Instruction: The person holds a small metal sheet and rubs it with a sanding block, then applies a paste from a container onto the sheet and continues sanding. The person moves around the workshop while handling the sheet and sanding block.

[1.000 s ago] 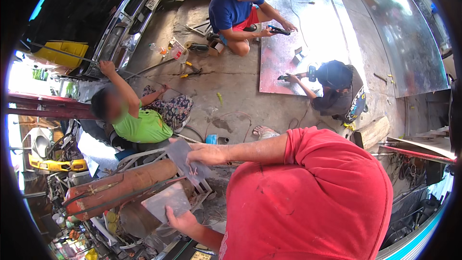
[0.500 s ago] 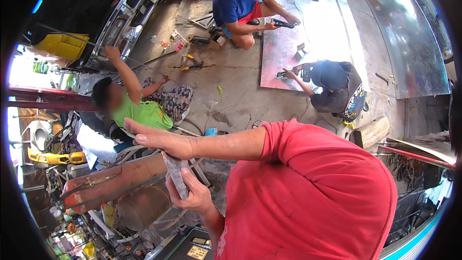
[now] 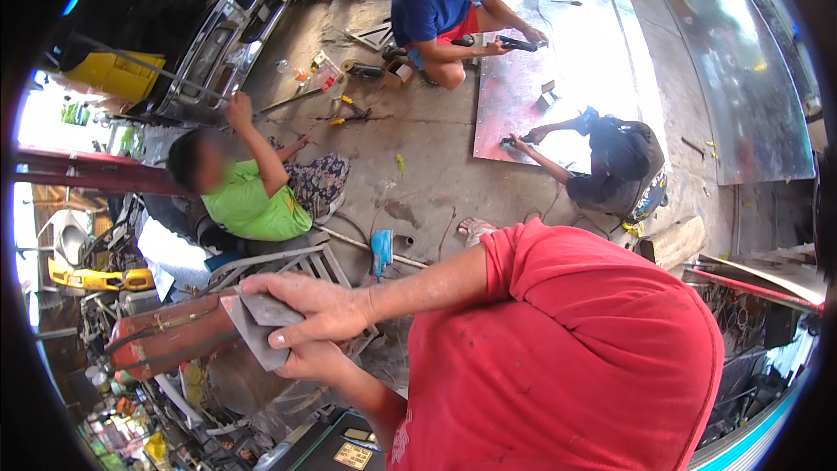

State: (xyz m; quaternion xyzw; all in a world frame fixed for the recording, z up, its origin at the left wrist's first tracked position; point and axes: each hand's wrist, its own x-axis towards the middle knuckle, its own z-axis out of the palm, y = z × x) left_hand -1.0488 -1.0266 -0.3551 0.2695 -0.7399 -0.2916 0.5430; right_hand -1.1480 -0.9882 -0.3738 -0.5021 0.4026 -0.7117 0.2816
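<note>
My right hand [image 3: 309,307] lies on top of a grey flat piece of sheet material [image 3: 253,327], fingers curled over its upper edge. From below, my left hand [image 3: 316,359] supports the same piece, mostly hidden under the right hand. Both hands hold it out to the left of my red shirt [image 3: 567,358]. Just beyond the piece lies a rusty red-brown cylinder [image 3: 161,344] on a metal frame [image 3: 288,262].
A person in a green shirt [image 3: 248,205] crouches close by. Two others, one in blue [image 3: 436,9] and one in dark clothes [image 3: 615,161], work on a large metal sheet [image 3: 567,78] on the concrete floor. Tools and bottles [image 3: 336,92] lie scattered.
My right hand has drawn back and come down onto the grey piece. My left hand has risen to meet it, so both hands now hold the piece together.
</note>
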